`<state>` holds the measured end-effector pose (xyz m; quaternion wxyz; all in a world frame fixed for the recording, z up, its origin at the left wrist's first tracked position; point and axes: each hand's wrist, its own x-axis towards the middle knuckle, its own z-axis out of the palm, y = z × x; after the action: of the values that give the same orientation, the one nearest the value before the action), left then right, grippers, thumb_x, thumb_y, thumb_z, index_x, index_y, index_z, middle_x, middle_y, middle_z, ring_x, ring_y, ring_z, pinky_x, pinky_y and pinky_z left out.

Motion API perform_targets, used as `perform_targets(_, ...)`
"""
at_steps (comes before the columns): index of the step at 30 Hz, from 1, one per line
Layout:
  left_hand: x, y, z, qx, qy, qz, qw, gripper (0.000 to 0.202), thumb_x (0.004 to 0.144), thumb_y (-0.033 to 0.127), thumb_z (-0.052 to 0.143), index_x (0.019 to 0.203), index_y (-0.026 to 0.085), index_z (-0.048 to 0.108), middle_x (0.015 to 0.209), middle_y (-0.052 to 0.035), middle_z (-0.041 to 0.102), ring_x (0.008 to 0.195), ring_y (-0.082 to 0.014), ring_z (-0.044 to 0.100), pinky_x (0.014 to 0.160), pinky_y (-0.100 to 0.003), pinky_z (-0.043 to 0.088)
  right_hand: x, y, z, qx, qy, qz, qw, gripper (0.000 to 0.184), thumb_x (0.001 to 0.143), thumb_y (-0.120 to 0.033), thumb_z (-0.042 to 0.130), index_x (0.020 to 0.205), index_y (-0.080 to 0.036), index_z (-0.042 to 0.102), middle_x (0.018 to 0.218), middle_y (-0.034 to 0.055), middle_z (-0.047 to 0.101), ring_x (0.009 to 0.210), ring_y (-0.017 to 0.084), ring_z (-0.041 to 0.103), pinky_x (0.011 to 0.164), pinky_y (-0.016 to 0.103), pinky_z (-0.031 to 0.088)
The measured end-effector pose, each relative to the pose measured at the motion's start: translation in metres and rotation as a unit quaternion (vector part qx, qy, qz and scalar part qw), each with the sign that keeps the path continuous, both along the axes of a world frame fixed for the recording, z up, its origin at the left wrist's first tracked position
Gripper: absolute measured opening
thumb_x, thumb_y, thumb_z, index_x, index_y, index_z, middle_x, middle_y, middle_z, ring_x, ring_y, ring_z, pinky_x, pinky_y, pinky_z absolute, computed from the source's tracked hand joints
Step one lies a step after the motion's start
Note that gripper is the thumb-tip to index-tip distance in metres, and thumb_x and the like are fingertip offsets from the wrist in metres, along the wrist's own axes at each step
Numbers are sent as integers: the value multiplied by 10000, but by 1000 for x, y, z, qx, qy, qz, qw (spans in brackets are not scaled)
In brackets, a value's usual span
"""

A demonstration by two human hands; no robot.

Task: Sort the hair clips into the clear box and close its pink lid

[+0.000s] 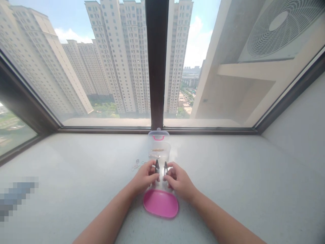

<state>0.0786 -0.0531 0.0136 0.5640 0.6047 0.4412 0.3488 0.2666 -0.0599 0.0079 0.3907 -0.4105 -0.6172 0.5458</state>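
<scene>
My left hand (144, 177) pinches a dark metal hair clip (157, 166) upright. My right hand (179, 181) pinches a second dark hair clip (165, 167) beside it, the two clips almost touching. Both hands hover above the pale windowsill, just past a pink oval lid (160, 203). Behind the clips stands a small clear plastic box (159, 150) with a pink latch; something thin and golden lies inside it.
A few small clear elastic rings (136, 165) lie on the windowsill (76, 189) left of the box. A dark window frame (156, 64) and glass run along the far edge. A wall rises at the right. A blurred patch sits at the left edge.
</scene>
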Motion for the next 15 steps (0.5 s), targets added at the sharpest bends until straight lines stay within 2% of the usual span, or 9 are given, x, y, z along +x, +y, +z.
perform_targets(7,-1,0,-3,-9,-12,9,1000,231,750,177,570,972,168,507,644,12,627,454,-98,527,396,-173,335,2,0,0,-19,-2,7,1000,200,793,-219,578,989,-218,538,625,-72,513,483,108,540,478,226,434)
perform_targets(15,1,1,1,-14,-14,13,1000,238,733,171,579,963,169,516,628,14,622,445,-97,526,396,-171,330,2,1,-1,-17,-8,2,1000,208,786,-242,584,985,-216,531,624,-65,515,480,109,546,469,220,434)
